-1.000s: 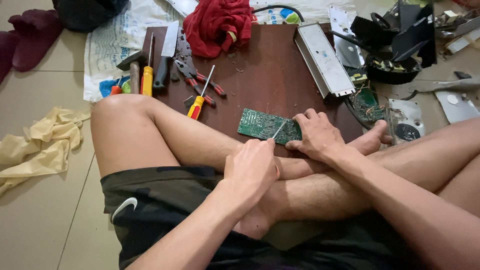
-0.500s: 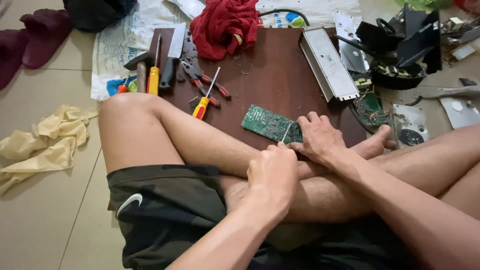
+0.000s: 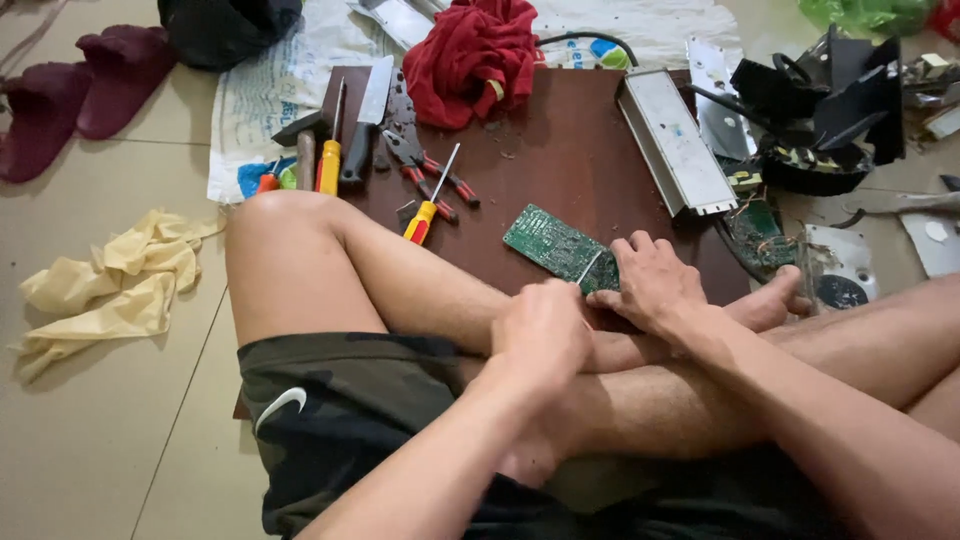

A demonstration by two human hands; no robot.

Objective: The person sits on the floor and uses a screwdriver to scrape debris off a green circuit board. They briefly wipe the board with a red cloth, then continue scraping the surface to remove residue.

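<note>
The left hand (image 3: 542,335) is curled into a fist over the crossed legs, its fingers clenched on a thin metal tool (image 3: 586,268) whose tip meets the near edge of the green circuit board (image 3: 555,245). The right hand (image 3: 655,285) lies palm down with fingers spread and released, pressing that board's near end flat onto the brown bench (image 3: 560,150). Beyond the fingers lie a yellow-handled screwdriver (image 3: 428,205), red-handled pliers (image 3: 430,172), a grey metal casing (image 3: 675,140) and a red cloth (image 3: 475,55); the left knee (image 3: 285,250) rises just left of them.
</note>
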